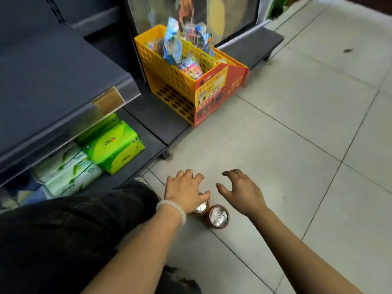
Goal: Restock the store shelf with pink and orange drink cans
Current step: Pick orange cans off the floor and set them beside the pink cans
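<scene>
left hand [185, 193] fingers curled over one can [201, 206] | right hand [241, 190] spread, holding nothing | orange can [218, 216] upright, top up

two orange cans [218, 217] stand upright, touching, on the floor tiles [297, 124].

Yellow basket [169, 81] holding snack packets [176, 43]; green tissue packs [114, 145].

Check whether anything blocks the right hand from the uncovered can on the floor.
Nothing visible does. The right hand hovers open just beyond the orange can, with only bare floor tile between them. The left hand covers the neighbouring can instead.
</scene>
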`<state>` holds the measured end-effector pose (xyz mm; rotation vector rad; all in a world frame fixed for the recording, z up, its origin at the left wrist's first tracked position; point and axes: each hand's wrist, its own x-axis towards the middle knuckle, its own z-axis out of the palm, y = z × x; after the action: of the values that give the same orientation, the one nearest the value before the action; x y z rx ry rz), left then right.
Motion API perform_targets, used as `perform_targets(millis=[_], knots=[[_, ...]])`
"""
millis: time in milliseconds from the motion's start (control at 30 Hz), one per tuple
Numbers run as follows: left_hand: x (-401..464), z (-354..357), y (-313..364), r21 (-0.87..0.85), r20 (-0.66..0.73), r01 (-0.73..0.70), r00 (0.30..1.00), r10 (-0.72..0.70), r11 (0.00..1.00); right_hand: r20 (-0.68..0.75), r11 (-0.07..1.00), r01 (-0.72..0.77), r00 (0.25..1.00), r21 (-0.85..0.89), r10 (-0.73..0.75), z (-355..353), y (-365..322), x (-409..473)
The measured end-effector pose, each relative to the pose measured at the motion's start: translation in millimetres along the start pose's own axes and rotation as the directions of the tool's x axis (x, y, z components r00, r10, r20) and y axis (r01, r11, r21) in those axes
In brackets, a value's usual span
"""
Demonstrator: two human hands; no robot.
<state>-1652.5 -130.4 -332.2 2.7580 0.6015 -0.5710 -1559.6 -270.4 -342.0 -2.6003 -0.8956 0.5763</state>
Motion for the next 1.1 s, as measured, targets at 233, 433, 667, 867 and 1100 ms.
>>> perform_targets(millis=[233, 433, 667, 867, 1100], knots=[[11.4, 51.6, -14.3, -0.039, 0.197, -0.052, 0.979, 0.059, 0.998, 0.364, 0.997, -0.006, 0.931, 0.073, -0.021, 56.9, 29.3, -17.9], [21.1, 57.0, -13.3, -0.103, 0.145, -0.021, 0.989, 0.036, 0.994, 0.278, 0.997, 0.033, 0.959, 0.072, -0.052, 72.6, 33.0, -16.6], [19.8, 43.1, -12.6, -0.213, 0.105, 0.081, 0.993, -0.060, 0.974, 0.257, 0.975, -0.144, 0.962, 0.170, 0.098, 62.2, 24.7, -14.6], [12.1, 7.9, -16.8, -0.297, 0.030, 0.159, 0.987, -0.158, 0.942, 0.213, 0.964, -0.122, 0.974, 0.235, 0.071, 30.4, 8.5, -4.3], [-5.7, -43.3, -19.8, -0.414, -0.113, 0.233, 0.946, -0.304, 0.880, 0.173, 0.979, 0.026, 0.983, 0.201, -0.062, -26.1, -30.1, 16.1]])
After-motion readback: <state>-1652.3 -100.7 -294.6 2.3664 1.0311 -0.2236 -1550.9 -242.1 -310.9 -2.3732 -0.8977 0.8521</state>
